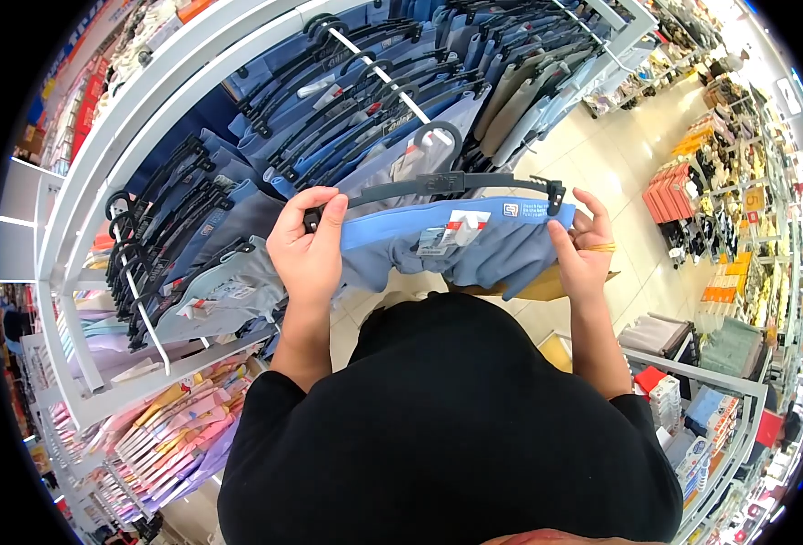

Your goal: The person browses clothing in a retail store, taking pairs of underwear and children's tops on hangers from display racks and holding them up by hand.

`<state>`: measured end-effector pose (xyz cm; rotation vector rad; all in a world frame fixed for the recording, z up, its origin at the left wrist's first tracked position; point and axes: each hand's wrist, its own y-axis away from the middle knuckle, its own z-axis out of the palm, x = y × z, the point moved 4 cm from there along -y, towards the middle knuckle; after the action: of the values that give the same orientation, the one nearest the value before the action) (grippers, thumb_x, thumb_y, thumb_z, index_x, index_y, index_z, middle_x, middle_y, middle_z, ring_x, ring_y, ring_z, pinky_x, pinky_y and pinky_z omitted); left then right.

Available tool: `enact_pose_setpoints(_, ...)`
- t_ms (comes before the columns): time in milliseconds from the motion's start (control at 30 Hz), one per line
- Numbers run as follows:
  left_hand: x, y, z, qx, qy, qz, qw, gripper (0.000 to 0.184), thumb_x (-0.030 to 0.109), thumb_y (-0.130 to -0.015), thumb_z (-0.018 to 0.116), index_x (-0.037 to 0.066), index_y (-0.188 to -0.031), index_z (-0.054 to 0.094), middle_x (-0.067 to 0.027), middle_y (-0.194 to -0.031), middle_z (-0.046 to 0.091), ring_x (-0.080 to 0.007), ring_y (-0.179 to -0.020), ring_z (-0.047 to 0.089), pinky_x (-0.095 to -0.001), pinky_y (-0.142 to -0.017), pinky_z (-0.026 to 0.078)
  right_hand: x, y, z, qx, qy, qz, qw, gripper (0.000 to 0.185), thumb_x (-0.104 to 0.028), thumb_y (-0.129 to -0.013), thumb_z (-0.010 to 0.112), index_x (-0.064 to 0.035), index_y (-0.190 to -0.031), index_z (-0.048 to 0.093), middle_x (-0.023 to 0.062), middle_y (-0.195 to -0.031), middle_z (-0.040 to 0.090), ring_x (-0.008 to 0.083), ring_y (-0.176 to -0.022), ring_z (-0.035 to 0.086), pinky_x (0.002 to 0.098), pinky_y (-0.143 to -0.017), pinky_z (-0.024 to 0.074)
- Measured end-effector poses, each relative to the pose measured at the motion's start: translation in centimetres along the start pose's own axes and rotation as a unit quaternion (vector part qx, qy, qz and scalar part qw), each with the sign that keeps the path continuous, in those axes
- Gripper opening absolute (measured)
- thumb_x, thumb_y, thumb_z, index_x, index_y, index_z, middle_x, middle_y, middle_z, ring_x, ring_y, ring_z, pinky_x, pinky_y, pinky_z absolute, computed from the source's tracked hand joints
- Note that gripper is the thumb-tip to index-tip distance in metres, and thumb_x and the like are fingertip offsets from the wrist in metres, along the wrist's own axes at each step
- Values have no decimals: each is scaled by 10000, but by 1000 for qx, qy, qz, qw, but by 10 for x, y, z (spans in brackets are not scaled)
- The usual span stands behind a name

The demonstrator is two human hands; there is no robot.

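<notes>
A pair of blue-grey trousers (501, 247) with a brighter blue inner waistband hangs from a black clip hanger (442, 184) in front of my chest. My left hand (306, 250) is closed around the hanger's left end, at its clip and the trousers' corner. At the other end, my right hand (586, 250) pinches the waistband just beside the right clip (555, 197), with some fingers raised. A yellow band is around one finger of that hand. A white and red paper tag (453, 233) lies on the waistband between my hands.
Close ahead, a white metal rack (84, 209) carries many blue, grey and tan garments on black hangers. Pink packaged goods (174, 427) fill a lower left shelf. A cardboard box (547, 283) shows behind the trousers. A tiled aisle (619, 173) and stocked shelves lie right.
</notes>
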<state>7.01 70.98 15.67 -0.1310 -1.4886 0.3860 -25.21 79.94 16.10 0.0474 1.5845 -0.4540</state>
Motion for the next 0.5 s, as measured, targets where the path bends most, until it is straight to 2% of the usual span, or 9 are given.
enact_pose_setpoints(167,-3,-4,1,12,-11,12,1000,142,31,-850,720,-23,-969,663,-40,-901,661,-84,-836,584,-204,-767,456,6,0,-7,17,13,0,1000,528,51,-889,607,-19,-1352,364,82,-971,643,99,-733,617,199,-658,495)
enact_pose_setpoints(500,-9,-5,3,39,-48,37,997,136,47,-878,695,-12,-986,638,-24,-918,626,-76,-817,559,-197,-753,450,10,2,-17,32,24,14,999,443,45,-900,587,-4,-1302,407,103,-944,643,138,-648,637,217,-611,517)
